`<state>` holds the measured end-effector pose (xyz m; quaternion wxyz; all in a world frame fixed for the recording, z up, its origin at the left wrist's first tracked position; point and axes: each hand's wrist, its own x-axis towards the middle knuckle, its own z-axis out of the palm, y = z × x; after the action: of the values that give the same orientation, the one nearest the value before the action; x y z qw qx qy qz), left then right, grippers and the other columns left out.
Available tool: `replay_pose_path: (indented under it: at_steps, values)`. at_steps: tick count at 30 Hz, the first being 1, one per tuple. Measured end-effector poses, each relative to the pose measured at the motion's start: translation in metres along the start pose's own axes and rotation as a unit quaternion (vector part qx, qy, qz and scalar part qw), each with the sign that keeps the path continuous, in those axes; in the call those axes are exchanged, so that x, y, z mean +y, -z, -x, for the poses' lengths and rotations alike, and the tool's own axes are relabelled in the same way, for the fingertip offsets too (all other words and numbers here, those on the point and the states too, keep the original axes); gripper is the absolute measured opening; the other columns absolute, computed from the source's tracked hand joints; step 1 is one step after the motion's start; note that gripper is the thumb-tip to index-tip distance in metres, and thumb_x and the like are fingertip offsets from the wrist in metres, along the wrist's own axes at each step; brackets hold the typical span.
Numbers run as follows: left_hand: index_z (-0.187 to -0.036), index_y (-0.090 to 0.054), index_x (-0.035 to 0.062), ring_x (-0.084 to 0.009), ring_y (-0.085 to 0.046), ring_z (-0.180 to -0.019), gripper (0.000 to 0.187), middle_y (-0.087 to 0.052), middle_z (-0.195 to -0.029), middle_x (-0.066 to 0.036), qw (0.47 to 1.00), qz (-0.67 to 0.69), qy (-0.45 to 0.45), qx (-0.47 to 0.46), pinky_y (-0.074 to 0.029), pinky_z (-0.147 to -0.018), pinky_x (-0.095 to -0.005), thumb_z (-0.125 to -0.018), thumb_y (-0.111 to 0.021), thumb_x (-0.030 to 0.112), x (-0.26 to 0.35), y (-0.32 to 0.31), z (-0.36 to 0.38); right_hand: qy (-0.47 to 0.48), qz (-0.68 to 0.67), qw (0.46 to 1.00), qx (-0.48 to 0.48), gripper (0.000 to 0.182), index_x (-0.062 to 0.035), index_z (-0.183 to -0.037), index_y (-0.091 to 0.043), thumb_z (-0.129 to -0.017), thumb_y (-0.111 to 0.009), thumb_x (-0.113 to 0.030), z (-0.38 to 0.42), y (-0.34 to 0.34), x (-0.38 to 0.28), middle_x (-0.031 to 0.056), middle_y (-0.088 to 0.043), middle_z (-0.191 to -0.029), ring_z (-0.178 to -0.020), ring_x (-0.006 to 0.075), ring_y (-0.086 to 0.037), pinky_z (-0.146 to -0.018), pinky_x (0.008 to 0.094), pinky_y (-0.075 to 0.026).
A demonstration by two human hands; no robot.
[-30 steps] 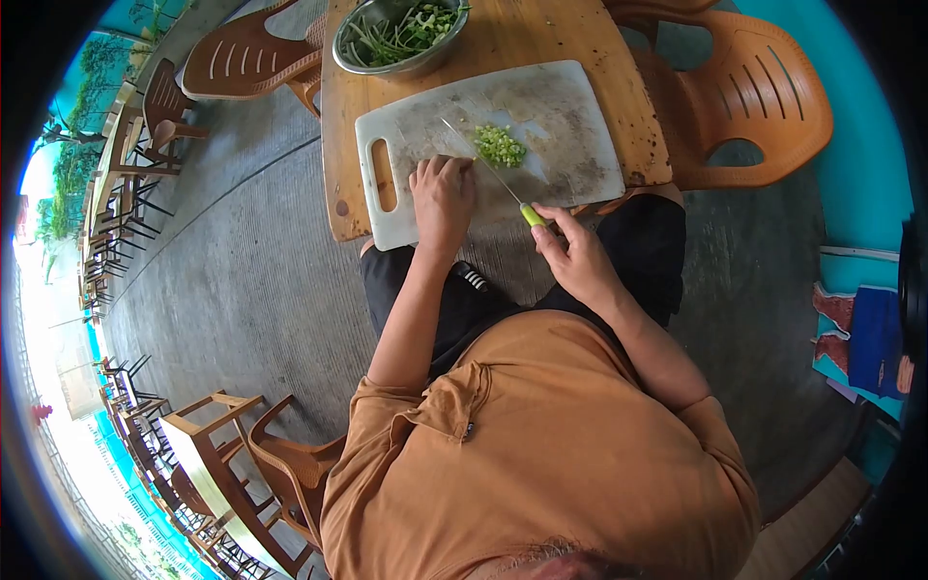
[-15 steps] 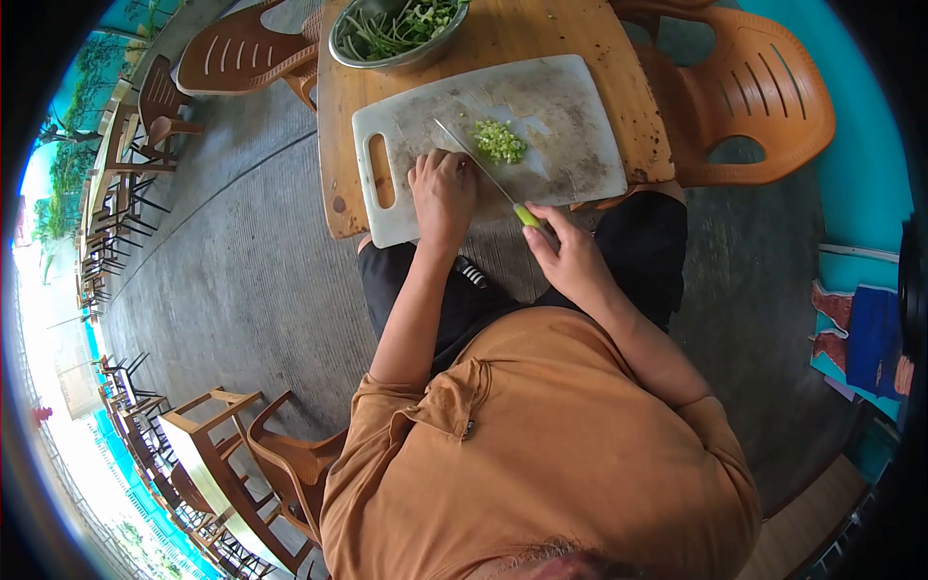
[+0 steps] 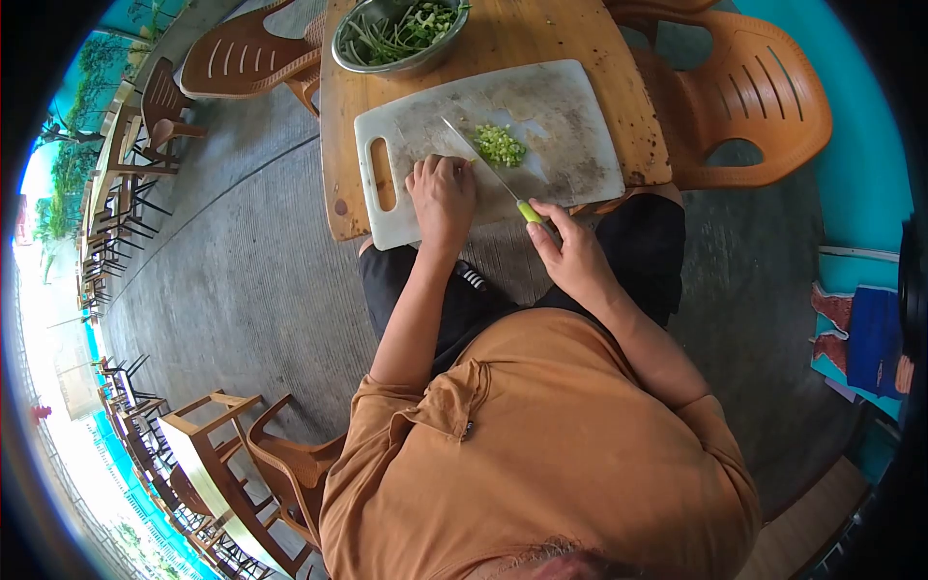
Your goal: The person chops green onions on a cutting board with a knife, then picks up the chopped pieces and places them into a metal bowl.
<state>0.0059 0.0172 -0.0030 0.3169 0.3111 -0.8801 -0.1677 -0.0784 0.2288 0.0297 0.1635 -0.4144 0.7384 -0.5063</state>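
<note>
A kitchen knife (image 3: 479, 157) with a light green handle is gripped in my right hand (image 3: 578, 259), its blade slanting up and left across the cutting board. My left hand (image 3: 442, 201) rests on the white cutting board (image 3: 570, 116), fingers curled and pressed down just left of the blade. Whatever lies under those fingertips is mostly hidden. Right of the blade sits a small pile of chopped green vegetable (image 3: 500, 145). The board has dark stains and a handle slot at its left end.
Beyond the board, a metal bowl (image 3: 406, 65) of cut greens stands on the wooden table (image 3: 341, 184). Brown plastic chairs are at the table's right (image 3: 764, 106) and left (image 3: 237, 53). The board's near edge overhangs my lap.
The view has shifted slightly, so the table and board appear a little lower. Both hands keep nearly the same pose, and the chopped pile looks about the same.
</note>
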Motion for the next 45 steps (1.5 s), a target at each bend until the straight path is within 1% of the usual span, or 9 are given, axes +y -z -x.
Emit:
replay_pose_path:
  at_steps: [4, 23, 25, 28, 36, 39, 42, 44, 45]
  values:
    - [-0.096, -0.076, 0.0071, -0.0318, -0.063, -0.103, 0.012, -0.068, -0.099, -0.01, 1.0, 0.0, -0.001, -0.004, -0.044, -0.095, -0.0463, -0.093, -0.076, 0.019, -0.004, -0.003, -0.002, -0.08, -0.041, 0.995, -0.031, 0.034, 0.0014, -0.135, -0.063, -0.108, -0.066, -0.019, 0.003, 0.009, -0.005, 0.0268, -0.073, -0.125, -0.118, 0.0433, -0.071, -0.098, 0.0438, -0.058]
    - [-0.101, -0.078, 0.0078, -0.0312, -0.065, -0.103, 0.013, -0.071, -0.1, -0.009, 1.0, 0.006, -0.011, -0.019, -0.047, -0.096, -0.0455, -0.094, -0.076, 0.018, 0.002, 0.002, -0.004, -0.116, -0.05, 0.99, -0.056, 0.036, 0.0009, -0.136, -0.063, -0.107, -0.067, -0.02, 0.004, -0.001, 0.001, 0.0263, -0.074, -0.124, -0.118, 0.042, -0.072, -0.097, 0.0436, -0.058]
    - [-0.1, -0.079, 0.008, -0.0308, -0.065, -0.103, 0.012, -0.07, -0.099, -0.008, 1.0, 0.002, -0.016, -0.017, -0.046, -0.095, -0.0453, -0.092, -0.076, 0.017, 0.002, 0.001, -0.003, -0.019, 0.005, 1.0, -0.006, 0.036, 0.0, -0.135, -0.064, -0.106, -0.068, -0.02, -0.004, -0.015, 0.004, 0.0257, -0.074, -0.122, -0.114, 0.0438, -0.072, -0.095, 0.0463, -0.059]
    - [-0.099, -0.079, 0.0081, -0.0306, -0.064, -0.104, 0.012, -0.07, -0.099, -0.008, 1.0, -0.002, -0.026, -0.014, -0.046, -0.095, -0.0452, -0.09, -0.076, 0.015, 0.001, 0.003, -0.002, 0.013, 0.012, 1.0, 0.005, 0.035, -0.001, -0.133, -0.065, -0.105, -0.068, -0.021, -0.017, -0.026, 0.0, 0.0249, -0.075, -0.12, -0.11, 0.0451, -0.072, -0.092, 0.0483, -0.06]
    - [-0.098, -0.077, 0.008, -0.0318, -0.063, -0.104, 0.01, -0.069, -0.099, -0.009, 1.0, 0.0, 0.0, -0.016, -0.045, -0.096, -0.0464, -0.09, -0.075, 0.015, -0.002, 0.007, 0.001, 0.005, 0.024, 1.0, -0.006, 0.034, 0.0, -0.132, -0.065, -0.104, -0.069, -0.019, -0.002, -0.011, 0.003, 0.0256, -0.075, -0.12, -0.109, 0.0451, -0.073, -0.091, 0.0486, -0.06]
    - [-0.097, -0.077, 0.0075, -0.0308, -0.065, -0.1, 0.011, -0.069, -0.098, -0.008, 1.0, -0.001, -0.009, 0.002, -0.047, -0.092, -0.0456, -0.093, -0.076, 0.018, -0.004, 0.005, -0.002, 0.053, 0.018, 0.998, 0.019, 0.034, 0.0003, -0.134, -0.064, -0.106, -0.068, -0.018, 0.007, -0.002, 0.004, 0.0252, -0.076, -0.119, -0.108, 0.0441, -0.074, -0.089, 0.047, -0.06]
    - [-0.097, -0.076, 0.0067, -0.031, -0.065, -0.101, 0.013, -0.07, -0.099, -0.008, 1.0, 0.004, 0.001, -0.007, -0.047, -0.092, -0.0457, -0.094, -0.076, 0.019, -0.003, 0.002, 0.0, -0.053, -0.036, 0.998, -0.025, 0.033, 0.0006, -0.135, -0.062, -0.108, -0.066, -0.018, 0.011, 0.009, -0.007, 0.0249, -0.076, -0.118, -0.109, 0.0422, -0.075, -0.091, 0.0439, -0.06]
    - [-0.095, -0.076, 0.0074, -0.0311, -0.064, -0.1, 0.01, -0.068, -0.097, -0.009, 1.0, 0.001, -0.018, 0.003, -0.045, -0.093, -0.0452, -0.091, -0.077, 0.017, -0.001, 0.001, 0.0, -0.189, -0.081, 0.976, -0.075, 0.033, 0.0003, -0.136, -0.062, -0.109, -0.065, -0.019, 0.007, 0.016, -0.021, 0.0252, -0.076, -0.119, -0.112, 0.0408, -0.075, -0.093, 0.0413, -0.059]
    - [-0.095, -0.076, 0.0074, -0.0311, -0.064, -0.1, 0.01, -0.068, -0.097, -0.009, 1.0, 0.001, -0.018, 0.004, -0.045, -0.093, -0.0452, -0.091, -0.077, 0.017, 0.0, 0.001, -0.001, -0.188, -0.081, 0.976, -0.076, 0.033, 0.0003, -0.136, -0.062, -0.109, -0.065, -0.019, 0.006, 0.018, -0.023, 0.0252, -0.076, -0.119, -0.112, 0.0408, -0.075, -0.093, 0.0413, -0.059]
